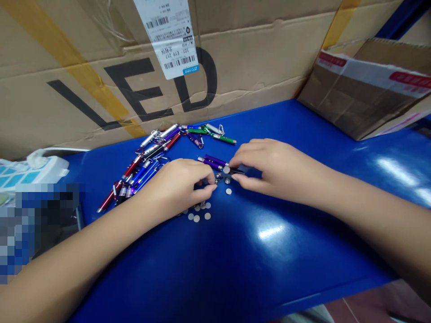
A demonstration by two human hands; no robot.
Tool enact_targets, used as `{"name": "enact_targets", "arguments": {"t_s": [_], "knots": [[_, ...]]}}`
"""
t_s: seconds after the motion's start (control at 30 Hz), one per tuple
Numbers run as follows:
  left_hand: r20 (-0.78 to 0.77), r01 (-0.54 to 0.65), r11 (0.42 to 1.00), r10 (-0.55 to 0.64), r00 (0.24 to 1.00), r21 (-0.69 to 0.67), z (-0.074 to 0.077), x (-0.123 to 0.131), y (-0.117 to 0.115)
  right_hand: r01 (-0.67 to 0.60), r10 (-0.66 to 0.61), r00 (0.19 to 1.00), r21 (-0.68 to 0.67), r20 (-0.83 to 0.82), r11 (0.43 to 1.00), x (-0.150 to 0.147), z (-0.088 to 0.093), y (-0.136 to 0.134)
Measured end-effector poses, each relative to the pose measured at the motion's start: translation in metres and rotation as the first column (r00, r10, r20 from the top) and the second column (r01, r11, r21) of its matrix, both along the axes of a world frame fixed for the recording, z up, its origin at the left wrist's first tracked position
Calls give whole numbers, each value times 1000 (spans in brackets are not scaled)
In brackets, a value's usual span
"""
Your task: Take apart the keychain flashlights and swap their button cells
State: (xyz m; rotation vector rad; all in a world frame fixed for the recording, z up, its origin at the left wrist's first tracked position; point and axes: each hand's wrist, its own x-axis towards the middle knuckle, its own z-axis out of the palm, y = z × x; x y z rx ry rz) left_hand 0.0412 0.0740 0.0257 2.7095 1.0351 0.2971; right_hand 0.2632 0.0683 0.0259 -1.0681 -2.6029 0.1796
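My left hand (183, 181) rests on the blue table (276, 251) with its fingers curled over small silver button cells (198, 215). What its fingertips pinch is hidden. My right hand (269, 166) pinches a dark tweezers-like tool (237, 171) holding a button cell (226, 169) at its tip. A purple pen-shaped light (212, 160) lies just behind both hands. Several more cells lie loose between and below the hands.
A pile of red, blue, purple, silver and green pen lights (158, 150) lies at the back left. A large cardboard box (134, 67) stands behind, a smaller box (367, 89) at the right. A white device (30, 172) sits at the left edge.
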Motion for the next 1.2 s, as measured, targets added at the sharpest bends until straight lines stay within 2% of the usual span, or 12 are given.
{"name": "enact_targets", "arguments": {"t_s": [0.13, 0.4, 0.6, 0.7, 0.87, 0.93, 1.07, 1.2], "knots": [[80, -76, 994, 83, 993, -82, 4, -2, -1, 1, -1, 1000, -10, 8, 1000, 0, -2, 0], [183, -125, 984, 146, 972, -124, 4, -4, 4, -47, 47, 999, 8, -17, 999, -1, -5, -1], [267, -186, 944, 261, 928, -273, 3, -3, 3, -91, 91, 992, 9, -87, 996, -4, -5, -2], [274, -201, 937, 280, 920, -286, 3, -4, 3, -85, 85, 993, 2, -80, 996, -4, -6, -3], [286, -102, 979, 151, 946, -178, 6, -6, 6, -67, 68, 996, 7, -66, 998, -4, -6, -3], [304, -86, 976, 145, 942, -198, 6, -6, 6, -61, 62, 996, 10, -67, 998, -4, -6, -3], [437, -74, 938, 226, 871, -339, 4, -7, 3, -49, 49, 997, 15, -60, 999, -4, -4, -3], [543, -6, 959, 166, 823, -284, 3, -6, 0, -43, 44, 998, 16, -53, 999, -3, -2, -5]]}}
